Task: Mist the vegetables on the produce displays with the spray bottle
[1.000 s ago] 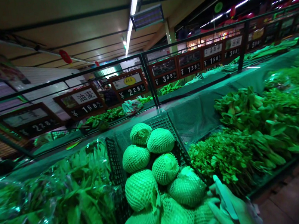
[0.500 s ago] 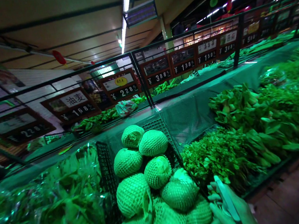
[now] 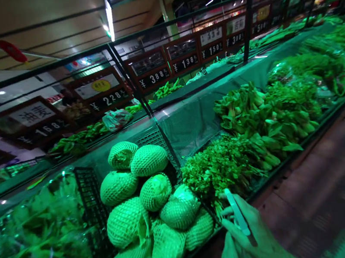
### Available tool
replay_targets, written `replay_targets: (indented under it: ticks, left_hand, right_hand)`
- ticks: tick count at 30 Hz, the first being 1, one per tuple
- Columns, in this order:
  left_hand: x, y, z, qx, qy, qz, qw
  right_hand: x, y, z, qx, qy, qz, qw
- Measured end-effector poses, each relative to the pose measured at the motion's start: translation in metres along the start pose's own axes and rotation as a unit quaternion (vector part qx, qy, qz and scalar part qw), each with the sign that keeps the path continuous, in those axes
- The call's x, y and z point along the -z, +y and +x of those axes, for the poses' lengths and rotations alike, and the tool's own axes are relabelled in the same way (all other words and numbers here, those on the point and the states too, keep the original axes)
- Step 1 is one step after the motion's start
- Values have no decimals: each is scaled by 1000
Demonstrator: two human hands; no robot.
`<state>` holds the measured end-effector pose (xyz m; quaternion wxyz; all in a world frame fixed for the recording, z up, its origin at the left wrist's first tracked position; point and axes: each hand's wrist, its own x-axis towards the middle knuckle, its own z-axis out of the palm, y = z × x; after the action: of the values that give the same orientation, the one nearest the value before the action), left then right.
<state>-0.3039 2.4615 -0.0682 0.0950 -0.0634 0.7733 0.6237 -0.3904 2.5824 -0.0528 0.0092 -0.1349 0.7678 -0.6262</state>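
My right hand (image 3: 257, 231) is at the lower right, closed on a slim, pale pen (image 3: 236, 212) that slants up to the left. Close against it, at the bottom edge, my left hand (image 3: 229, 257) shows only in part; its fingers are largely hidden. Both hands are just right of a black crate (image 3: 94, 202) of pale round produce in foam nets (image 3: 166, 245). Behind the pen lie leafy green bunches (image 3: 217, 165).
Bagged leafy greens (image 3: 32, 238) fill the left side. More bok choy-like bunches (image 3: 254, 107) run along the display to the right. Price signs (image 3: 150, 73) hang from a black rail behind. A tiled floor (image 3: 325, 183) lies at right.
The view has turned right and down, so the stand has shifted left and more floor shows. More of both hands is visible; the pen stays in my right hand.
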Motion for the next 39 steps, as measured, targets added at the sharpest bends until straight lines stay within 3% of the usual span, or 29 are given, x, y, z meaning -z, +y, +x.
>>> replay_targets:
  ticks: [4, 9, 13, 20, 25, 29, 34, 39]
  left_hand:
    - [-26, 0, 17, 1, -8, -23, 1000]
    - [-66, -1, 35, 26, -25, -24, 999]
    - [-88, -1, 42, 39, -45, -11, 998]
    - [-115, 7, 71, -26, -130, -21, 991]
    - [-154, 9, 99, -82, -165, -61, 981]
    - [-179, 13, 126, -102, -176, -74, 976]
    - [-197, 26, 173, -86, -128, -48, 987]
    - [-214, 55, 228, -126, -103, -64, 985]
  right_hand:
    - [31, 7, 1, -4, -6, 7, 1000]
    - [66, 14, -1, -4, 21, 9, 1000]
    - [91, 22, -4, -3, 42, -8, 999]
    - [129, 48, -8, 9, 116, -13, 993]
    - [164, 60, -2, 1, 132, -44, 990]
    - [193, 72, 21, -16, 124, -52, 991]
    - [227, 91, 73, 15, 91, -87, 992]
    - [263, 101, 131, 19, 55, -126, 990]
